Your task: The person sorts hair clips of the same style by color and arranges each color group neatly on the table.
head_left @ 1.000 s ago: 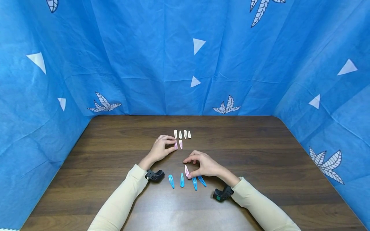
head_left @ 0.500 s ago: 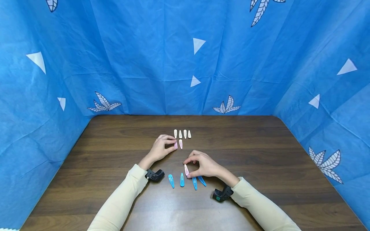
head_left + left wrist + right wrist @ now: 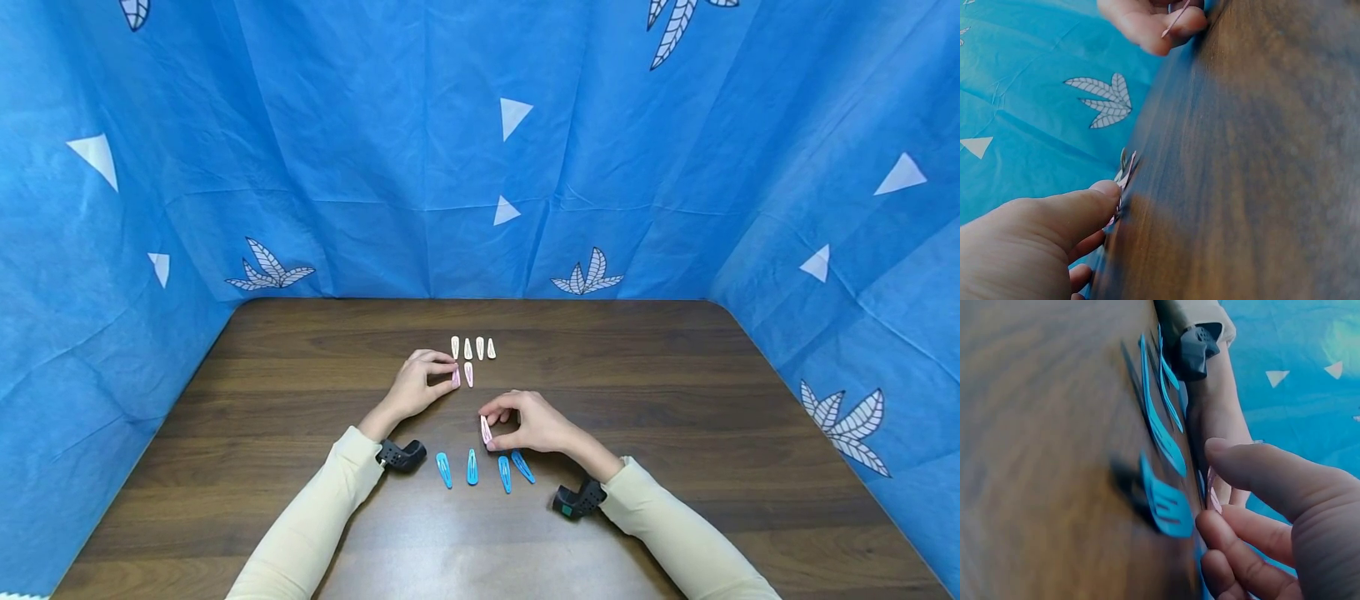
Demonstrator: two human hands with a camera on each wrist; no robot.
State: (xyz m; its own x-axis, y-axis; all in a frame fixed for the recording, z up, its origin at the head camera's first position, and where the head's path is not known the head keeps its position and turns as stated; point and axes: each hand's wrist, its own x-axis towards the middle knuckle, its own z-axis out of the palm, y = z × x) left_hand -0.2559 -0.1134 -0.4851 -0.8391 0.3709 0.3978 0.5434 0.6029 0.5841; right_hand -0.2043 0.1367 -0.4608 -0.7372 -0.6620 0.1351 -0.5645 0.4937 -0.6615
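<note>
In the head view my left hand (image 3: 414, 387) has thumb and fingers at both ends of a pink snap hair clip (image 3: 456, 377) on the table. A second pink clip (image 3: 468, 374) lies just right of it. My right hand (image 3: 531, 422) pinches another pink hair clip (image 3: 486, 430) between thumb and finger, above the blue clips. The right wrist view shows this pink clip (image 3: 1213, 490) edge-on between the fingertips, raised off the wood. Several blue hair clips (image 3: 472, 467) lie in a loose row nearer the body, the rightmost one (image 3: 522, 467) slanted.
Behind the pink clips, several cream hair clips (image 3: 468, 348) form a row. All lie on a dark wooden table (image 3: 637, 367). A blue patterned cloth (image 3: 390, 150) hangs around its back and sides. Each wrist wears a black camera, one (image 3: 402, 457) at the left and one (image 3: 579, 500) at the right.
My right hand has lifted the pink clip and moved it slightly away from the body, uncovering more of the blue clips. My left hand stays on its pink clip.
</note>
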